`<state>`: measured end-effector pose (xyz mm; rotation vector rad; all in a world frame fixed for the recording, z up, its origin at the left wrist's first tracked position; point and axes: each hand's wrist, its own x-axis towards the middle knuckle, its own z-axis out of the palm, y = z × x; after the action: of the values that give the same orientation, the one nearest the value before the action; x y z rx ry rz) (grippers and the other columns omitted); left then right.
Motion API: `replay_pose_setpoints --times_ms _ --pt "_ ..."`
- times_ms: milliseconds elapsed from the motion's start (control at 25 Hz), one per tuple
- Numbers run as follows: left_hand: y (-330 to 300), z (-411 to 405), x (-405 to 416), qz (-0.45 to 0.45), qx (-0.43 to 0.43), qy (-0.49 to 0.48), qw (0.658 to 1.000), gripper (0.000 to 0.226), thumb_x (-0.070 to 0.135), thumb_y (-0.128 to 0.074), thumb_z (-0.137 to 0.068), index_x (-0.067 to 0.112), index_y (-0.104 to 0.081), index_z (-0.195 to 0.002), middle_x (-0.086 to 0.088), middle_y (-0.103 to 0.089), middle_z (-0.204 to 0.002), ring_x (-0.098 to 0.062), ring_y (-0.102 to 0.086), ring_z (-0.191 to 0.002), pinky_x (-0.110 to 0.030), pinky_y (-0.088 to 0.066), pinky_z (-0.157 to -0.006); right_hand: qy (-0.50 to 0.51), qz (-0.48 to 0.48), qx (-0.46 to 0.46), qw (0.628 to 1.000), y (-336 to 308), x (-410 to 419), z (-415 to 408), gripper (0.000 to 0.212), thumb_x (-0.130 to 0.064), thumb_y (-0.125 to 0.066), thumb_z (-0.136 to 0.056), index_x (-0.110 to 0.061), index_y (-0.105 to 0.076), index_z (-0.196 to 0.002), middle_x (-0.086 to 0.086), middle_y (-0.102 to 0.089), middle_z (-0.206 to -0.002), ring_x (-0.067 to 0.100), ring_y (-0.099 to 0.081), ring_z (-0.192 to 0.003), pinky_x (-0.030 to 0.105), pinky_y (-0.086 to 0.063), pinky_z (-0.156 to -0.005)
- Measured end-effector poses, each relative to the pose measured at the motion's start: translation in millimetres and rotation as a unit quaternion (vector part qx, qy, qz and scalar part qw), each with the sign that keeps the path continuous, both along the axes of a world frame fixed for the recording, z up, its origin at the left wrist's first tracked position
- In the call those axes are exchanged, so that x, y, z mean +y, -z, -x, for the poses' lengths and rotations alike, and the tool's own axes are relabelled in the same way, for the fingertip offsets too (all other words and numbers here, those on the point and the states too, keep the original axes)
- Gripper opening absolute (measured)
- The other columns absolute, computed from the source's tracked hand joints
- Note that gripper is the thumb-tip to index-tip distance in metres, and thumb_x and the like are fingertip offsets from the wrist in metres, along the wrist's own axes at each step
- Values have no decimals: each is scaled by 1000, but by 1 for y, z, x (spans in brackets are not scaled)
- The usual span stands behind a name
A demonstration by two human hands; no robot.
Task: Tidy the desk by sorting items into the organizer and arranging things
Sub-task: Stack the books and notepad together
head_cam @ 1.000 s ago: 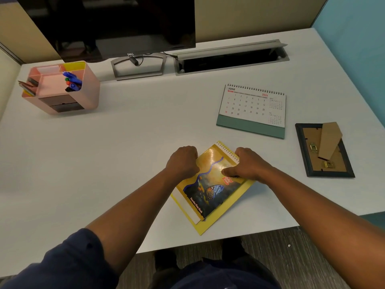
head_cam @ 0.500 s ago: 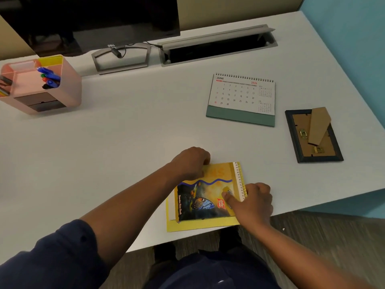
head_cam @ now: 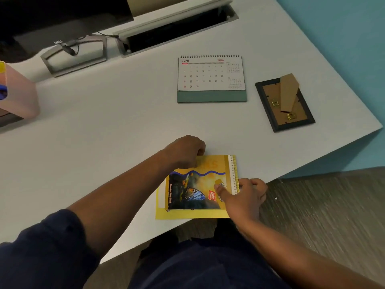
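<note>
A yellow spiral notebook (head_cam: pixel 198 186) with a butterfly cover lies flat near the desk's front edge, its spiral along the right side. My left hand (head_cam: pixel 185 152) grips its top left corner with curled fingers. My right hand (head_cam: pixel 243 197) pinches the right edge by the spiral, thumb on the cover. The pink organizer (head_cam: pixel 18 97) stands at the far left, mostly cut off by the frame, with blue pens showing in it.
A June desk calendar (head_cam: pixel 211 78) lies flat behind the notebook. A black picture frame (head_cam: pixel 285 103) lies face down at the right, near the desk's corner. A monitor stand (head_cam: pixel 73 55) and an open cable tray (head_cam: pixel 177 30) sit at the back.
The notebook has been turned from a diagonal lie to square with the desk's front edge and pulled nearer it. My right hand slid down to the spiral's lower end.
</note>
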<state>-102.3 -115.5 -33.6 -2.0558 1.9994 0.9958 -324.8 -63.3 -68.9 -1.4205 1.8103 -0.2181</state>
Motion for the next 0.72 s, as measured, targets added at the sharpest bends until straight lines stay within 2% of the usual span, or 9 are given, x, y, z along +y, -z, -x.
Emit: replay_pose_setpoints --times_ms 120,200,280,360,440,520,600,720 --pt "2 2 -3 -2 3 23 1000 32 12 -77 -77 16 -66 -106 2 -59 -100 -19 -54 -92 -30 -43 -70 81 -21 -84 993 -8 10 -1 45 -38 -85 -76 -23 -53 -104 -7 -33 -118 12 -54 -98 21 -45 -69" --pt "2 2 -4 -7 5 31 999 32 14 -78 -77 17 -65 -106 2 -59 -101 -19 -55 -92 -31 -47 -72 127 -53 -155 978 -14 11 -2 49 -29 -83 -80 -24 -47 -113 -5 -51 -113 8 -63 -87 20 -49 -65" --pt "2 1 -5 -12 10 31 999 33 16 -80 -77 18 -65 -107 2 -60 -102 -20 -57 -93 -33 -52 -77 163 -112 -218 956 -18 3 0 43 -26 -79 -85 -20 -50 -116 0 -67 -102 16 -71 -83 29 -57 -64" --pt "4 -1 -5 -14 16 28 999 34 16 -80 -78 18 -66 -108 1 -62 -105 -20 -58 -95 -36 -55 -82 125 -180 -244 945 -20 -10 4 27 -22 -75 -89 -15 -63 -112 6 -76 -95 22 -76 -80 37 -62 -66" --pt "6 -3 -3 -16 26 19 999 34 16 -79 -79 18 -66 -110 0 -62 -109 -20 -59 -97 -36 -55 -83 74 -232 -262 934 -17 -22 8 24 -17 -72 -91 -16 -66 -115 7 -77 -99 26 -76 -86 50 -62 -77" --pt "8 -11 -2 -16 40 1 999 35 18 -80 -79 19 -66 -111 1 -62 -110 -19 -58 -97 -31 -52 -78 42 -245 -288 925 -17 -32 8 28 -13 -70 -93 -16 -63 -119 9 -77 -104 29 -75 -92 53 -61 -81" --pt "8 -23 2 1 62 -44 997 41 23 -82 -76 22 -65 -114 1 -62 -115 -17 -57 -100 -28 -49 -79 27 -225 -322 919 -19 -41 4 28 -9 -68 -93 -14 -63 -120 11 -76 -104 31 -75 -92 48 -61 -76" --pt "7 -53 17 101 72 -220 968 79 51 -88 -65 29 -55 -133 3 -52 -137 -20 -47 -124 -37 -46 -99 22 -194 -369 909 -25 -61 -13 29 -3 -66 -93 -15 -64 -119 15 -75 -107 35 -74 -94 47 -60 -77"
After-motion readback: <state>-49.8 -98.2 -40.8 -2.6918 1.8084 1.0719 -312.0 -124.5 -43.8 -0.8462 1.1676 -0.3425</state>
